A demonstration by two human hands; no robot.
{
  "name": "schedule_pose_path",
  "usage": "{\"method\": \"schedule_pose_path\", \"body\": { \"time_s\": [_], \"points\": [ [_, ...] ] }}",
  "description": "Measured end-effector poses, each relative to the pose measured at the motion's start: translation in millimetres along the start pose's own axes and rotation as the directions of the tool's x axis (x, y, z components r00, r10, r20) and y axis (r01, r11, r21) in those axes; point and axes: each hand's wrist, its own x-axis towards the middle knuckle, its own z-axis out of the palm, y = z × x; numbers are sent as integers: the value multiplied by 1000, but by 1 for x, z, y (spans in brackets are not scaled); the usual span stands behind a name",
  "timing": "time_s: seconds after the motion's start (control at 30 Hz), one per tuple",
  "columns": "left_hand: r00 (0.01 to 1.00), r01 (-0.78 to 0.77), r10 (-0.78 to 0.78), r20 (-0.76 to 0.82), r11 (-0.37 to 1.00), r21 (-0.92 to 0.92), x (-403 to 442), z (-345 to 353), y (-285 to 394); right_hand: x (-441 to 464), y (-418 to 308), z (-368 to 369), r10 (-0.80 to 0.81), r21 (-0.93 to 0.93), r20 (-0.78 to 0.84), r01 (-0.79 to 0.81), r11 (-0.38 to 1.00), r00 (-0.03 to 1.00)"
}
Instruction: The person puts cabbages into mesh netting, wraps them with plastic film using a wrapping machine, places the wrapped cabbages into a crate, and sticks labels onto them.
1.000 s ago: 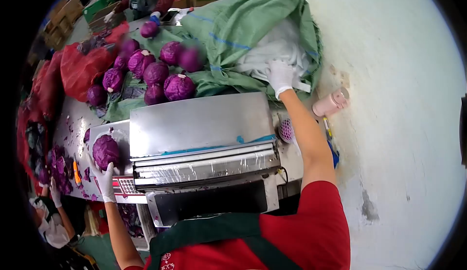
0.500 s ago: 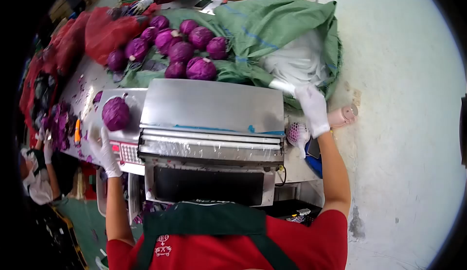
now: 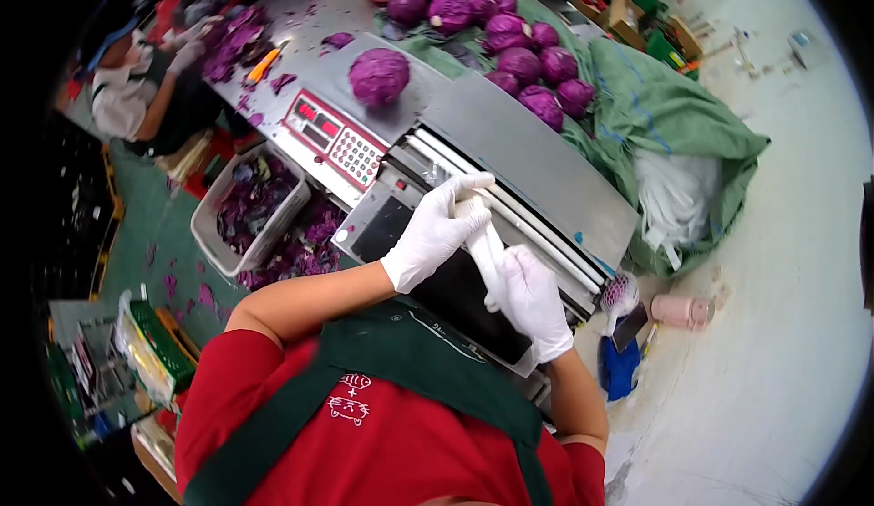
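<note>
My gloved left hand (image 3: 439,231) and gloved right hand (image 3: 533,298) are close together over the wrapping machine (image 3: 537,155). Stretched between them is a white foam net sleeve (image 3: 486,256), with the fingers of both hands closed on it. Beyond my left hand, a red cabbage (image 3: 379,77) sits on the scale plate, behind the scale's red keypad panel (image 3: 335,140). More white sleeves (image 3: 674,198) lie in the open green sack at the right.
Several red cabbages (image 3: 521,66) lie behind the machine. A bin of leaves (image 3: 293,204) stands below the table. An orange knife (image 3: 263,65) lies at the left, near a co-worker (image 3: 137,96). A pink bottle (image 3: 683,312) is at the right.
The view has turned. My right hand has come from the sack to the machine's front with a white sleeve, and my left hand has left the cabbage's side and closed on the sleeve.
</note>
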Motion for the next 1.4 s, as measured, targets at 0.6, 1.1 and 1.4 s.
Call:
{"method": "schedule_pose_path", "body": {
  "time_s": [0.6, 1.1, 1.4],
  "points": [
    [858, -423, 371, -356, 903, -78, 44, -100, 17, 128, -26, 121, -70, 684, -170, 169, 710, 983],
    [876, 248, 277, -395, 443, 861, 238, -315, 63, 392, -91, 89, -127, -485, -93, 67, 872, 987],
    [865, -243, 497, -73, 541, 805, 206, -298, -10, 361, -43, 156, 127, 428, -260, -4, 904, 957]
  ]
}}
